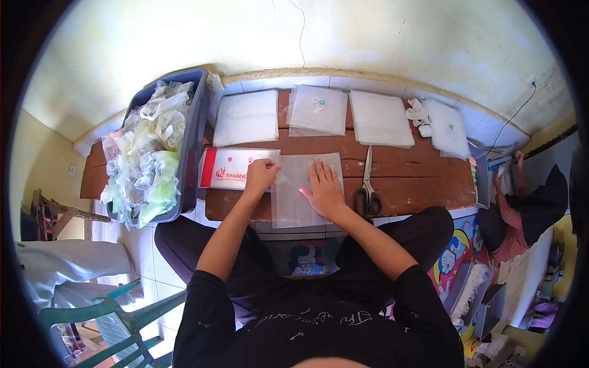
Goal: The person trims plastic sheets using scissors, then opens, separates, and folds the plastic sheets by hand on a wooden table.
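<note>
Left hand [262, 176], fingers curled with tips closed, at the overlap of a red-and-white printed plastic packet [238, 167] and a clear, flat plastic sheet [293, 199]; exactly what it pinches cannot be told. The sheet lies on a reddish-brown wooden table [417, 191], before the person. The right hand [323, 191] rests palm down on it, fingers slightly spread, probably to stop it sliding. Black-handled metal scissors [367, 185] lie just beside, seemingly within easy reach
</note>
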